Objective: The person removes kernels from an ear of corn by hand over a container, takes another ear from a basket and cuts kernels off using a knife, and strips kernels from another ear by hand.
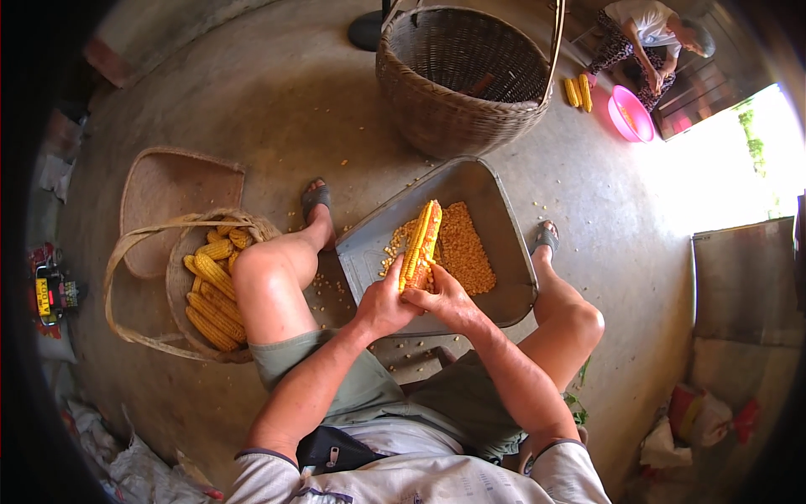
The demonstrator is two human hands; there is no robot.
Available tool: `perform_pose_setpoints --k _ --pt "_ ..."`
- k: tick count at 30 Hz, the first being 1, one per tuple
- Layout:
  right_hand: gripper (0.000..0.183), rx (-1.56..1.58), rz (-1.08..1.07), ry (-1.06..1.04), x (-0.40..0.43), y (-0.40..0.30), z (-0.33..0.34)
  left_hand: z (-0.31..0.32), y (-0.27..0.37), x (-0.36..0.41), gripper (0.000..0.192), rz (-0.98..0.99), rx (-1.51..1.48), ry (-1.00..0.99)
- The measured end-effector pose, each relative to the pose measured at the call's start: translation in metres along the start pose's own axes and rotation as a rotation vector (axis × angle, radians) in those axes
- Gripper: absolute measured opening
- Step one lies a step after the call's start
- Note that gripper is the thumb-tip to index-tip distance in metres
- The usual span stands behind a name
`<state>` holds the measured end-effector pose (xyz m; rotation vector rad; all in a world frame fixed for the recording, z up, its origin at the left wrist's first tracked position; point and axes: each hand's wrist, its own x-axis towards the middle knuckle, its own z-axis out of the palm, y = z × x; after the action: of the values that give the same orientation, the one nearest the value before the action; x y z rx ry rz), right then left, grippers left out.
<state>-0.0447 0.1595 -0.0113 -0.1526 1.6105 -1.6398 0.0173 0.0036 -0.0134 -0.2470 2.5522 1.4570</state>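
My left hand (385, 303) grips the lower end of an ear of corn (423, 242), its tip pointing away from me. Part of the ear is stripped of kernels, and rows of yellow kernels remain along its left side. My right hand (450, 302) is closed around the ear's base on the right, the thumb pressed against it. Below the ear, between my legs, lies a metal scoop-shaped pan (504, 252) holding a heap of loose corn kernels (466, 252). By my left knee stands a handled wicker basket (178, 315) with several whole ears of corn (214, 302).
A large woven basket (463, 113) stands beyond the pan. Behind the small basket lies a woven scoop (182, 179). At the upper right a person (648, 38) sits by a pink basin (631, 113) and corn ears (578, 92). Loose kernels dot the concrete floor.
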Motion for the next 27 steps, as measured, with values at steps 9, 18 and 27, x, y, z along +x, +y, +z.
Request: perform_pose_setpoints --k 9,18,27 --pt "0.067 0.219 0.085 0.117 -0.001 0.003 -0.008 0.005 0.005 -0.003 0.09 0.131 -0.047 0.008" --pt "0.065 -0.043 -0.003 0.254 0.006 0.005 0.011 0.01 0.007 -0.004 0.07 -0.083 -0.193 -0.077" --pt "0.059 -0.005 0.033 0.179 0.003 0.007 0.006 0.003 -0.002 -0.002 0.059 -0.04 -0.263 -0.146"
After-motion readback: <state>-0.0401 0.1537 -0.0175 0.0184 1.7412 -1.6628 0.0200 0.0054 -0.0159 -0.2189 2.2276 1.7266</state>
